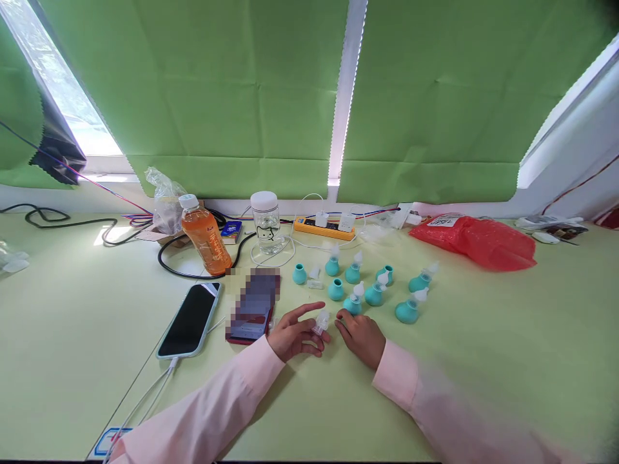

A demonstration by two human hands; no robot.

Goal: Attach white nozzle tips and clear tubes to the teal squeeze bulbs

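Between the thumb and fingers of my left hand (293,332) sits a small clear plastic nozzle piece (321,321), its index finger stretched out above. My right hand (362,335) is closed just to the right, fingertips pinched close to the piece; whatever they hold is hidden. Behind the hands stand several teal squeeze bulbs. An open-necked bulb (335,290) and another bare bulb (299,274) have no tip. Clear tips top others, such as the bulb (353,305) right behind my right hand and a tilted bulb (407,312) farther right. Small clear parts (314,283) lie among them.
Left of my hands lie a dark red phone (255,309) and a light-cased phone (189,320) on a cable. Behind stand an orange drink bottle (207,238), a clear jar (267,225) and a yellow power strip (324,229). A red plastic bag (476,241) lies back right.
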